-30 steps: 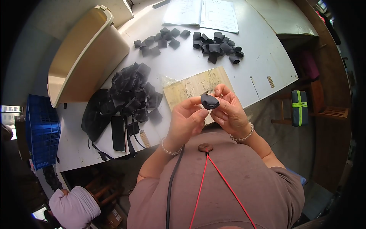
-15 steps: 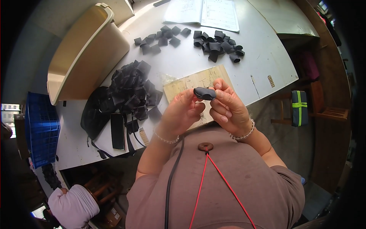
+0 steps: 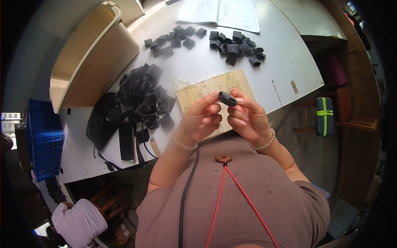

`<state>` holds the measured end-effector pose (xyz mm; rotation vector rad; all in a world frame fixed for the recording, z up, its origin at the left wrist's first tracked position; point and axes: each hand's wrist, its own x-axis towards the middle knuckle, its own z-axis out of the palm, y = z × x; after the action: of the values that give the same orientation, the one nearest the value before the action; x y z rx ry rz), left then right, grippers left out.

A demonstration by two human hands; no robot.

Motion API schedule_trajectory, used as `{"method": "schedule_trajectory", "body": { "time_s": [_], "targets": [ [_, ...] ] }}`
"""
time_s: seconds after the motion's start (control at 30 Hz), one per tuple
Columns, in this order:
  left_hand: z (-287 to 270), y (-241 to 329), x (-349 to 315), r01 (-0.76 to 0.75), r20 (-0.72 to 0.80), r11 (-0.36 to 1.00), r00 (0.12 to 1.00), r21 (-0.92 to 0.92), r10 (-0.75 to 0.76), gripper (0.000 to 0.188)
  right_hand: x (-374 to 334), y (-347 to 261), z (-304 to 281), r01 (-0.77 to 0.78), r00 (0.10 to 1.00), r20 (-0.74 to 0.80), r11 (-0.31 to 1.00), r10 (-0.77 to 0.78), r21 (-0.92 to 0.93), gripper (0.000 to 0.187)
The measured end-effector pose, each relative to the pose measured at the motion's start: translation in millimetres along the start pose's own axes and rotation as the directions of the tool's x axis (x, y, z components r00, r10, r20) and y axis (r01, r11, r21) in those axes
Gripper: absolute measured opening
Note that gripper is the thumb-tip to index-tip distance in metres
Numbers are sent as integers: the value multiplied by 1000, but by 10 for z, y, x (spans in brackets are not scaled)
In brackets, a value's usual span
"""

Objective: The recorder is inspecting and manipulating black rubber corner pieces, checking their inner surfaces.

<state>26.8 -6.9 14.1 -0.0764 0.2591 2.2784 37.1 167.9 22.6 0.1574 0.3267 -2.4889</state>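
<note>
Over the wooden board, my two hands hold a small black fabric loop between them. The fingertips of my left hand pinch its left end, and my right hand grips the right end with thumb and fingers. Its middle looks folded or curled. To the left of my left hand lies a big heap of black fabric pieces. Farther off on the table are scattered flat black pieces and, to their right, a cluster of opened black loops.
An open notebook lies at the table's far edge. A beige bin stands at the left, above a blue crate. Beside the heap are a black bag and a phone. Another person sits at lower left.
The black loop has tilted, its left end now higher and its right end lower. My left fingers have shifted along it, and my right fingers have moved slightly.
</note>
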Motion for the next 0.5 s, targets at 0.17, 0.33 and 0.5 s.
{"method": "schedule_trajectory", "body": {
  "time_s": [0.17, 0.33, 0.5],
  "targets": [
    [5, -82, -41, -72, -162, 995, 983, 62, 82, 18, 62, 15, 39, 76, 997, -18, 992, -78, -105, 10],
    [-138, -247, -113, 10, 65, 992, 998, -128, -2, 23, 127, 42, -46, 149, 988, -8, 960, -156, -239, 11],
    [-35, -253, -74, -182, -135, 975, 971, 127, 199, 21, 57, 23, -110, 123, 991, 65, 978, -114, -167, 11]
  ]
}}
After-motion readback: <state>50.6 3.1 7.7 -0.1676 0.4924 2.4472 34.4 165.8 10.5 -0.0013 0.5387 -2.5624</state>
